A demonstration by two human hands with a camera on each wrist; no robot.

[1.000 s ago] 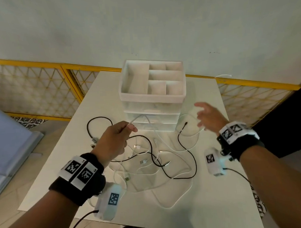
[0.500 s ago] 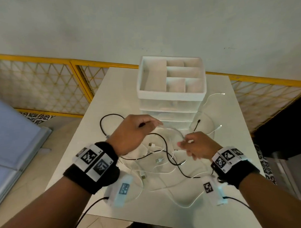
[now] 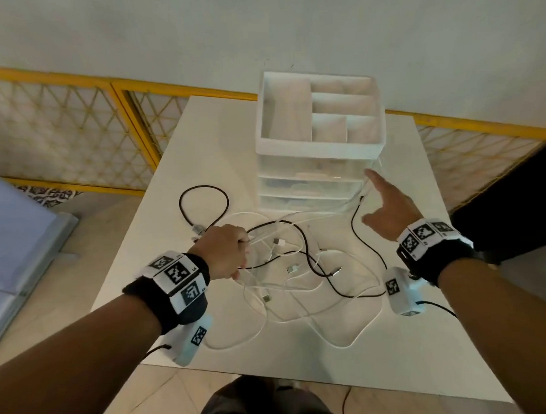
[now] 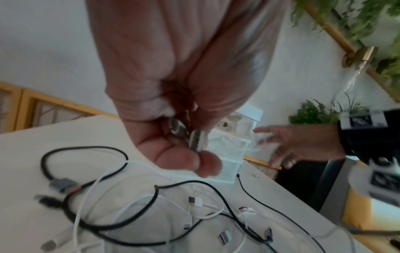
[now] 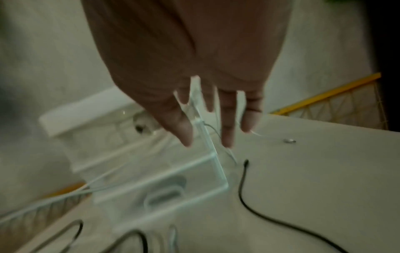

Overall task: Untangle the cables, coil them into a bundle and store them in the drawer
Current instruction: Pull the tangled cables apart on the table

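A tangle of white cables (image 3: 287, 287) and black cables (image 3: 310, 261) lies on the white table (image 3: 410, 350) in front of a clear drawer unit (image 3: 319, 151) with its drawers closed. My left hand (image 3: 243, 242) sits at the tangle's left side. In the left wrist view, the left hand (image 4: 194, 150) pinches a white cable's metal plug (image 4: 195, 139). My right hand (image 3: 373, 197) hovers with straight, spread fingers at the unit's front right corner. It holds nothing in the right wrist view (image 5: 207, 135), where a thin white strand (image 5: 229, 150) runs under the fingers.
A black cable loop (image 3: 203, 206) lies left of the drawer unit, and a black cable end (image 5: 245, 162) lies by its right corner. The unit's top tray has open compartments. A yellow lattice railing (image 3: 62, 136) runs behind the table. Bare tabletop shows at the near right.
My right hand left the tangle beside the left hand, swung right and forward to the unit's corner and opened. My left hand dropped lower and kept its pinch.
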